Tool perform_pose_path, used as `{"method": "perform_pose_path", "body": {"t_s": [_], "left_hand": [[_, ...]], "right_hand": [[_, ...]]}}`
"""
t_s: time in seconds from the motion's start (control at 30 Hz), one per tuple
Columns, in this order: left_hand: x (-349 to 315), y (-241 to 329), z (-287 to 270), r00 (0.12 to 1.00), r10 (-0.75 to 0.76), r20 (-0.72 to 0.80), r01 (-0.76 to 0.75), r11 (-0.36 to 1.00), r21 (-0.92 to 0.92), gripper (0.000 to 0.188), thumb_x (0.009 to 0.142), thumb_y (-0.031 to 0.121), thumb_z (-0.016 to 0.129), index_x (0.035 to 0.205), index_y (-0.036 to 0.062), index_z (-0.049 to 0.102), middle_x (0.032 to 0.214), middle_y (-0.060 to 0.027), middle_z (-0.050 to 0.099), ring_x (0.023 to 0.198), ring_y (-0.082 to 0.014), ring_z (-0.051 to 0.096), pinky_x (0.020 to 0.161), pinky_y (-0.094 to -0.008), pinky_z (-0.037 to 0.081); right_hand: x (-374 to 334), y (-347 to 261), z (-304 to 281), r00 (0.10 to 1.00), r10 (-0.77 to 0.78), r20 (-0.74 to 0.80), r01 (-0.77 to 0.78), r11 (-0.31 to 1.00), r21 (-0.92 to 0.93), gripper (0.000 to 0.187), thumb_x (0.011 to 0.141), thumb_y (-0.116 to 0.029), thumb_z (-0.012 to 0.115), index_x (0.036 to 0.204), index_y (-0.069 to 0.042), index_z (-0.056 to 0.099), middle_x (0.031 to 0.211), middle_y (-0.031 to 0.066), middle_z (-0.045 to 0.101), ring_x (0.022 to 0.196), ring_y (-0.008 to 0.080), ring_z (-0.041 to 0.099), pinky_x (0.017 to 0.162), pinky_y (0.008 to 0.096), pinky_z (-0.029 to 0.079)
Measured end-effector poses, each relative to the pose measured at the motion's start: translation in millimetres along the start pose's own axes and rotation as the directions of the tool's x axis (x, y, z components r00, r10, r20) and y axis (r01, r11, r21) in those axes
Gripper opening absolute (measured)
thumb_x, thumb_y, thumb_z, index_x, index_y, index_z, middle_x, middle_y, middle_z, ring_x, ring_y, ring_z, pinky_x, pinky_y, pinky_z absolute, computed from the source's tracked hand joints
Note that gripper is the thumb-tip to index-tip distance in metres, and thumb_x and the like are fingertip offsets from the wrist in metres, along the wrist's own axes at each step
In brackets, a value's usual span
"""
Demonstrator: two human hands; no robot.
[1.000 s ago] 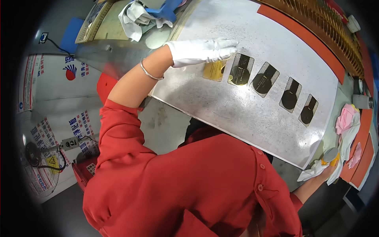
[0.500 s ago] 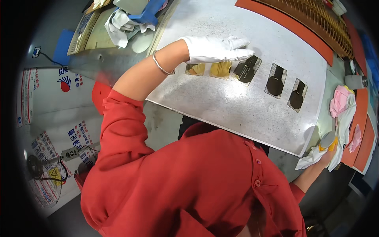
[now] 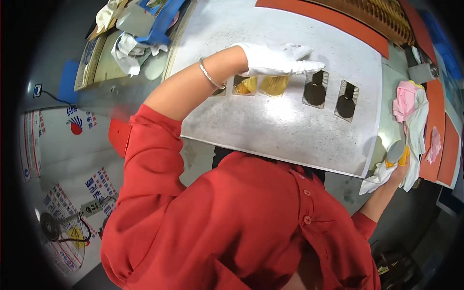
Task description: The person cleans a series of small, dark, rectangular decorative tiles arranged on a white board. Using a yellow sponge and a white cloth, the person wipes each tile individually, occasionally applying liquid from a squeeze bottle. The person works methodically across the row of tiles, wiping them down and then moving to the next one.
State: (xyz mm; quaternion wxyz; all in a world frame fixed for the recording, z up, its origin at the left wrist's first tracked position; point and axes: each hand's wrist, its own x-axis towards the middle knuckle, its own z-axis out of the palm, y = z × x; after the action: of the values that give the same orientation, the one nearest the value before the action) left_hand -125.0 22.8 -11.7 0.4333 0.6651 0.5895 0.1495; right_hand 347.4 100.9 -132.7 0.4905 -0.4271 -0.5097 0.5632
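Left hand (image 3: 278, 59): white-gloved, fingers stretched out nearly straight above the row of cards; whether it touches or pinches one cannot be told.
Right hand (image 3: 399, 171): at the bench's right edge, by a grey disc (image 3: 395, 151) and a white cloth (image 3: 374, 181); its curl, and whether it has hold of the disc, cannot be told.
Fan (image 3: 50, 227): near left, a yellow label (image 3: 76, 235) beside its hub.
Wall panel (image 3: 104, 151): left, white, printed with blue characters and a red-and-blue emblem (image 3: 76, 126).
Cards: on the white tabletop (image 3: 232, 118), two gold cards (image 3: 274, 87) left, two dark cards (image 3: 315, 93) right; their markings are too small to read.
Pink cloth (image 3: 405, 102): right of the tabletop.
Far edge: orange-red strip (image 3: 328, 24), then a brown rack (image 3: 377, 19) with prongs.
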Motion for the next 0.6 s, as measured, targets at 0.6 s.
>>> {"method": "perform_pose_path", "body": {"t_s": [0.6], "left_hand": [[70.6,49.5,50.5,0.988,0.032,-0.148,0.006,0.968,0.252,0.071,0.087,0.061,0.037,0.132,0.0057,0.036,0.126,-0.0165,0.046,0.112,-0.0300,0.046,0.098,-0.0396,0.035]], "right_hand": [[-7.7,-14.3,26.0,1.000,0.001,0.017,-0.002,0.999,0.038,0.019,0.091,-0.013,0.051,0.103,0.000,0.056,0.087,0.0017,0.059,0.074,0.0066,0.055,0.063,0.0192,0.044]]}}
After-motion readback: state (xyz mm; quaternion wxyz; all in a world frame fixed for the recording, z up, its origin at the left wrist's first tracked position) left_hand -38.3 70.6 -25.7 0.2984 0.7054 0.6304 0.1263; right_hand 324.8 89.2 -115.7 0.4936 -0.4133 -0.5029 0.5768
